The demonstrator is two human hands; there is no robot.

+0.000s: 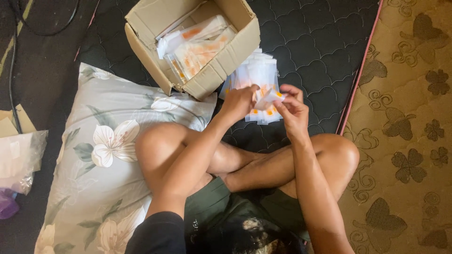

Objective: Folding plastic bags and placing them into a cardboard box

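My left hand (239,101) and my right hand (293,109) meet over a small clear plastic packet (269,98) with orange marks, both pinching it. Just beyond the hands lies a pile of similar white and orange packets (256,70) on the dark quilted mattress (310,42). A cardboard box (221,66) with its flaps open stands behind the pile, holding several more packets (195,44). My crossed bare legs (245,162) lie below the hands.
A grey pillow with white flowers (103,155) lies at my left. A tan patterned mattress (405,141) borders the right side. Clear plastic bags (19,160) and a black cable (12,84) sit at the far left.
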